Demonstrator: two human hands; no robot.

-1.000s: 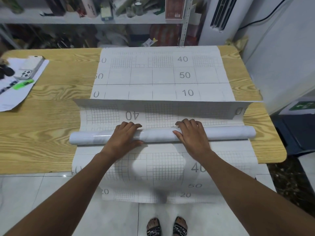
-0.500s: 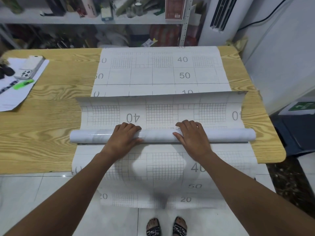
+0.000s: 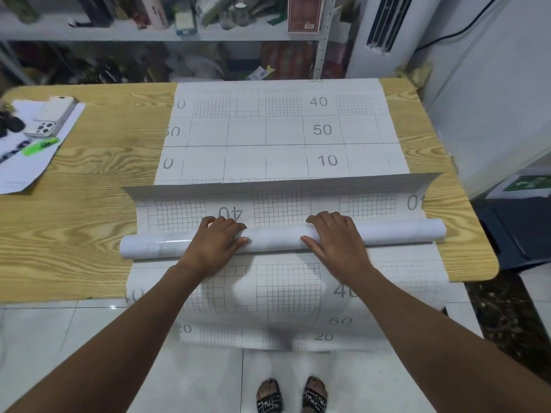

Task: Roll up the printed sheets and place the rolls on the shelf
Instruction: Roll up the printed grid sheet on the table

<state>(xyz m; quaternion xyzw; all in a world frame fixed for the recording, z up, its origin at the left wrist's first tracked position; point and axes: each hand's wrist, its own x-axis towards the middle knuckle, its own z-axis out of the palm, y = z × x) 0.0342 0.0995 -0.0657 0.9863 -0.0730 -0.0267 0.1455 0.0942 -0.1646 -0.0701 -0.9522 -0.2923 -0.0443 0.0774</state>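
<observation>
as the roll (image 3: pixel 277 238) lies across the table (image 3: pixel 89 204) from left to right, its long axis runs crosswise to both forearms. its left end sticks out a little past the printed sheet (image 3: pixel 283 293) under it, over bare wood. the left hand (image 3: pixel 214 239) sits on the roll left of the middle. its fingers are close together and bent over the top to the far side, and the thumb lies on the near side. between the hands a bare part of the roll shows. the right hand (image 3: pixel 337 236) grips it the same way right of the middle, fingers together, thumb near. the right end comes close to the table's right edge.

just behind the fingers the far edge of the sheet stands up, and its near part hangs over the table edge toward the person. both hands are equally near the roll, so i think the next turn needs both together, or the roll goes crooked. the shelf (image 3: pixel 119 32) is behind the table, well apart.
</observation>
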